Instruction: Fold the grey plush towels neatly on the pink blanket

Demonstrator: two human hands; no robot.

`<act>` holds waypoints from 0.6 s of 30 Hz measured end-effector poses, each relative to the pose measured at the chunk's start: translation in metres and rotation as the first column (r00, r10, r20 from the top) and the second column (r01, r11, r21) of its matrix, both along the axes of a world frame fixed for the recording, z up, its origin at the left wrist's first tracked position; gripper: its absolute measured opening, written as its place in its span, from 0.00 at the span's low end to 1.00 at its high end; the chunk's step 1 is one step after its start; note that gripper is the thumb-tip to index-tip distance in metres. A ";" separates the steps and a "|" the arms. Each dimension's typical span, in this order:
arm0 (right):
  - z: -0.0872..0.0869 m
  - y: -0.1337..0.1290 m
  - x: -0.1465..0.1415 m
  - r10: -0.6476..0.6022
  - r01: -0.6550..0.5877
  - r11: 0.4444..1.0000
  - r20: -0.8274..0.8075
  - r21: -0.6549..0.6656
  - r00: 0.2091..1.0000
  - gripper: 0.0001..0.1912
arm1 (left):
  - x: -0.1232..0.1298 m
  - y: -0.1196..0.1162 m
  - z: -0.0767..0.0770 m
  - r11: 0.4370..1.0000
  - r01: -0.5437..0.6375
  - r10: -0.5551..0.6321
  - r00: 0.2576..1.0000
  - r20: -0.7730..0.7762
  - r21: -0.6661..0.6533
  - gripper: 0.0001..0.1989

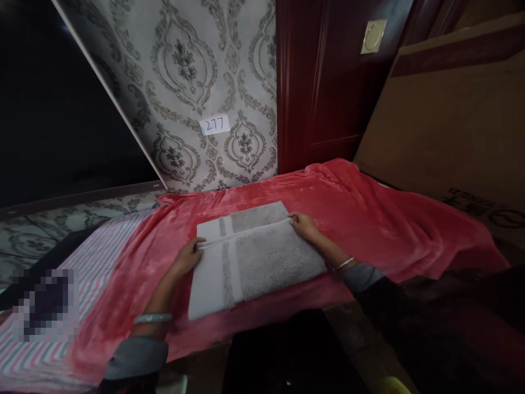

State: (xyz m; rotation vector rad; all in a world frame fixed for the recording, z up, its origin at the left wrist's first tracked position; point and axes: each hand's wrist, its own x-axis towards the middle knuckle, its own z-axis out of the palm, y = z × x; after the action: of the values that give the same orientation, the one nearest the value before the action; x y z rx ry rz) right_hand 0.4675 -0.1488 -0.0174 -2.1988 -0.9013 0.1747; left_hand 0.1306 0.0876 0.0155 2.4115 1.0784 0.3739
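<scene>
A grey towel (274, 262) with pale bands lies partly folded on the red plush blanket (369, 219). Its folded-over edge runs across it between my two hands, and a strip of the towel shows beyond that edge. My left hand (192, 255) pinches the left end of the edge. At the right end, my right hand (302, 225) grips the same edge between thumb and fingers. Both hands are closed on the cloth, and the near part of the towel lies flat toward me.
A dark screen (61, 109) stands at the left against the patterned wall. Striped cloth (94, 257) shows beside the blanket. At the right a big cardboard box (451, 120) leans by a dark red door panel (320, 82). A paper label (215, 125) reads 277.
</scene>
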 end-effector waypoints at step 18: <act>-0.006 -0.023 -0.095 0.454 -0.348 0.880 0.361 -0.323 0.814 0.34 | 0.050 -0.118 -0.028 0.879 0.371 -0.285 0.912 -0.294 0.298 0.31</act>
State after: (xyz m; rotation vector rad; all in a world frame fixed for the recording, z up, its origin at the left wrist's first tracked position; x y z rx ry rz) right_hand 0.3721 -0.1718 -0.0239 -2.2794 -1.6810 -0.0041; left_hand 0.1811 -0.0301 -0.0125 2.9616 0.7092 0.1638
